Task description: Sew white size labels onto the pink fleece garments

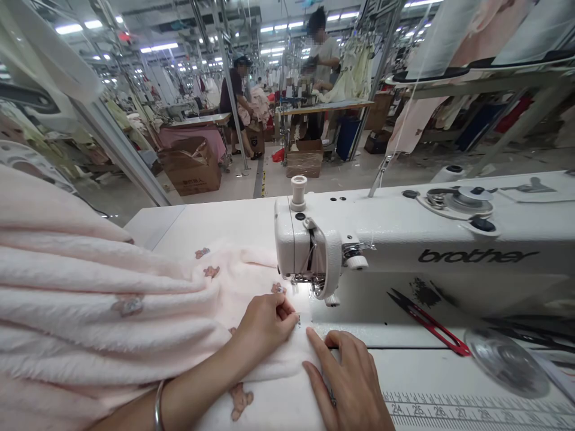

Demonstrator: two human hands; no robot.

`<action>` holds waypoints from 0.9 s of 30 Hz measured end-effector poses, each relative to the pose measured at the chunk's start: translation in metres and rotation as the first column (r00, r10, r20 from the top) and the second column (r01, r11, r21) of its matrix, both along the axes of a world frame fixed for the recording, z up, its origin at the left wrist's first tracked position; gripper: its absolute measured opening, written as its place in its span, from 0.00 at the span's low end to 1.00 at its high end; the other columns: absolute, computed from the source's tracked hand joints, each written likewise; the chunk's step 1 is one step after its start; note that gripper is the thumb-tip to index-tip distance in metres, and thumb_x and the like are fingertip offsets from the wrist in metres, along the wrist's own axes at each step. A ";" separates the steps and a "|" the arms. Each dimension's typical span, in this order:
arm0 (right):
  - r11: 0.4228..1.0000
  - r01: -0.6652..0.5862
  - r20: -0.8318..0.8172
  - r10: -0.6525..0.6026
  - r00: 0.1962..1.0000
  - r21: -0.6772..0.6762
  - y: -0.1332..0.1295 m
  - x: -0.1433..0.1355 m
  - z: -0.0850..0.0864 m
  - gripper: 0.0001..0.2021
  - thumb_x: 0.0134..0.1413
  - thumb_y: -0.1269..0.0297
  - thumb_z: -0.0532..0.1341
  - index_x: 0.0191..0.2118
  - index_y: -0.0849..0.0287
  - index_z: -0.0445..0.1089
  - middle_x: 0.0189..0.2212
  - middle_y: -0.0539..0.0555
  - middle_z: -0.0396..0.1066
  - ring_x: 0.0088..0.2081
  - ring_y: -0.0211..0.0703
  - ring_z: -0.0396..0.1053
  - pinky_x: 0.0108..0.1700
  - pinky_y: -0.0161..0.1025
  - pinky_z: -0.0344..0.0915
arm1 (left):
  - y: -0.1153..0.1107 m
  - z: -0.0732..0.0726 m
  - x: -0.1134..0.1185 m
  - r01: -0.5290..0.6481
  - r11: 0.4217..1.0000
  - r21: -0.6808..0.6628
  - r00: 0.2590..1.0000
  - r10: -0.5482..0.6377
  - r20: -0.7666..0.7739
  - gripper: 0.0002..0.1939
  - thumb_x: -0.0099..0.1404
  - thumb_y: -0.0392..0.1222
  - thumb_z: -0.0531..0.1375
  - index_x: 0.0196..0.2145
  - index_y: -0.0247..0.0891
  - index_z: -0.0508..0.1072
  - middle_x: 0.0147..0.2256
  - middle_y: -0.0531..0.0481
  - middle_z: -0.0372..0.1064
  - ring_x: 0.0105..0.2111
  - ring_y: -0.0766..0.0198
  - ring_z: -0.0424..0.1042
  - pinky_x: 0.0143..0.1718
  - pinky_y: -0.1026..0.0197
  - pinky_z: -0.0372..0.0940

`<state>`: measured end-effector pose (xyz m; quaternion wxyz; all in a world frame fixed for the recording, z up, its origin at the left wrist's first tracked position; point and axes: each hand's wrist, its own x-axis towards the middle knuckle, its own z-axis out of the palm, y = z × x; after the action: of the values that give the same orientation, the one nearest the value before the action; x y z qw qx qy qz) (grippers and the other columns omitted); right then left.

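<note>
Pale pink plush fabric [233,263] printed with brown bears lies bunched on the sewing machine bed, up to the needle area. My left hand [267,323], a bangle on its wrist, rests on it with thumb and fingertips pinched together at a small white label [299,321] with dark print. Beside it, my right hand [348,377] lies on the cloth, index finger and thumb apart, the index tip close to the label. A small dark metallic bit shows beneath its palm; I cannot make out what it is. The white sewing machine [305,239] stands just beyond both hands.
Red-handled scissors [431,323] lie right of the needle, near a clear round disc [507,362] and other dark tools [534,329]. A printed ruler scale [449,410] runs along the front edge. Behind are cardboard boxes [191,170] and two people at other stations.
</note>
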<state>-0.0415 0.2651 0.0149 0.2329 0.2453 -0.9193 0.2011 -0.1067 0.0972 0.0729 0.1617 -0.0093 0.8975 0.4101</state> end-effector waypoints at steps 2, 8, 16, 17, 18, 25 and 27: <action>0.999 0.028 0.037 -0.027 0.999 -0.018 -0.002 0.002 0.001 0.18 0.60 0.64 0.55 0.54 0.60 0.62 0.42 0.60 0.59 0.46 0.49 0.59 0.43 0.44 0.60 | -0.004 0.007 0.004 0.011 0.999 -0.030 0.999 -0.013 -0.052 0.07 0.58 0.42 0.58 0.31 0.35 0.71 0.26 0.49 0.71 0.26 0.62 0.70 0.31 0.62 0.64; 1.000 0.029 0.034 -0.029 0.999 -0.012 -0.002 0.001 0.003 0.18 0.59 0.63 0.55 0.54 0.60 0.63 0.41 0.60 0.60 0.45 0.49 0.60 0.42 0.44 0.61 | -0.030 0.027 0.037 0.350 0.873 -0.340 0.809 -0.464 -0.360 0.16 0.67 0.35 0.49 0.51 0.37 0.66 0.54 0.41 0.63 0.47 0.57 0.70 0.48 0.58 0.67; 0.999 -0.006 0.009 0.006 1.000 0.050 0.002 -0.001 0.003 0.21 0.57 0.64 0.58 0.55 0.62 0.61 0.42 0.60 0.58 0.45 0.49 0.59 0.41 0.43 0.62 | -0.037 0.008 0.040 0.546 0.549 -0.632 0.479 -0.824 -0.302 0.24 0.70 0.37 0.49 0.61 0.24 0.53 0.62 0.34 0.49 0.63 0.54 0.47 0.61 0.55 0.54; 0.999 -0.008 0.006 0.008 1.000 0.050 0.003 -0.001 0.003 0.21 0.57 0.63 0.58 0.55 0.62 0.61 0.42 0.60 0.58 0.45 0.49 0.59 0.41 0.43 0.62 | -0.037 0.006 0.039 0.541 0.539 -0.645 0.484 -0.827 -0.285 0.24 0.70 0.37 0.49 0.61 0.24 0.53 0.62 0.34 0.49 0.63 0.53 0.48 0.61 0.54 0.55; 0.999 -0.004 0.004 0.004 1.000 0.046 0.003 -0.001 0.003 0.21 0.57 0.64 0.58 0.55 0.62 0.61 0.42 0.60 0.58 0.45 0.49 0.59 0.41 0.43 0.62 | -0.038 0.005 0.039 0.536 0.532 -0.655 0.490 -0.828 -0.272 0.24 0.70 0.37 0.49 0.60 0.24 0.54 0.62 0.34 0.49 0.63 0.53 0.49 0.60 0.54 0.56; 0.998 -0.002 -0.012 0.002 1.000 0.063 0.001 -0.001 -0.002 0.21 0.56 0.63 0.58 0.56 0.62 0.61 0.41 0.60 0.59 0.45 0.49 0.60 0.41 0.43 0.64 | -0.039 -0.004 0.040 0.502 0.601 -0.622 0.462 -0.794 -0.395 0.24 0.68 0.30 0.49 0.61 0.27 0.53 0.61 0.33 0.52 0.62 0.53 0.51 0.60 0.53 0.55; 0.998 0.005 -0.025 -0.003 1.000 0.063 0.001 0.001 -0.001 0.21 0.56 0.63 0.58 0.55 0.61 0.61 0.41 0.60 0.60 0.44 0.48 0.61 0.41 0.42 0.65 | -0.039 -0.007 0.040 0.496 0.596 -0.632 0.454 -0.798 -0.396 0.24 0.67 0.29 0.49 0.60 0.26 0.53 0.60 0.33 0.52 0.62 0.53 0.51 0.61 0.53 0.55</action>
<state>-0.0404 0.2664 0.0139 0.2371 0.2531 -0.9227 0.1686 -0.0667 0.0586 0.0661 -0.0174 0.4507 0.8888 0.0811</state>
